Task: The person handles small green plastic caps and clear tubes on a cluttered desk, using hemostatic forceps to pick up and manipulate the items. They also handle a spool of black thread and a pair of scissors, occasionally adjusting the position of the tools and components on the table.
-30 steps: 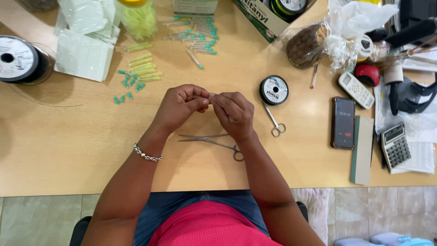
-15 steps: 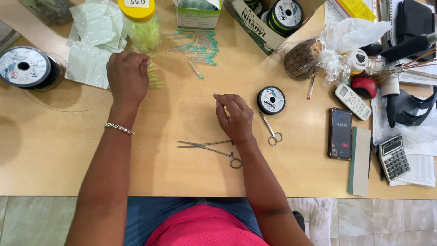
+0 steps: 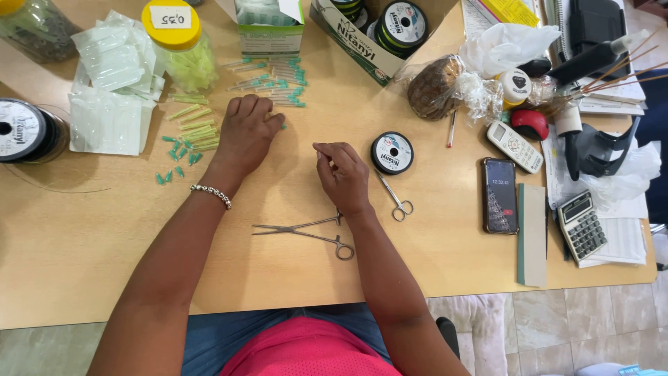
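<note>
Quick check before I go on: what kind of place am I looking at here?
Probably a small craft or assembly workbench doubling as an office desk: spools of line, metal forceps and loose green-capped needles lie on the wooden table, beside a calculator and phone.

Both arms bare, no sleeves. Beaded silver bracelet point(image 3: 211, 196) on left wrist. Pink mesh top point(image 3: 306, 351) near edge of view, w/ blue denim point(image 3: 229, 334) just beyond it.

Green-capped needles point(image 3: 275, 82) lie scattered on the table point(image 3: 104, 237).
</note>
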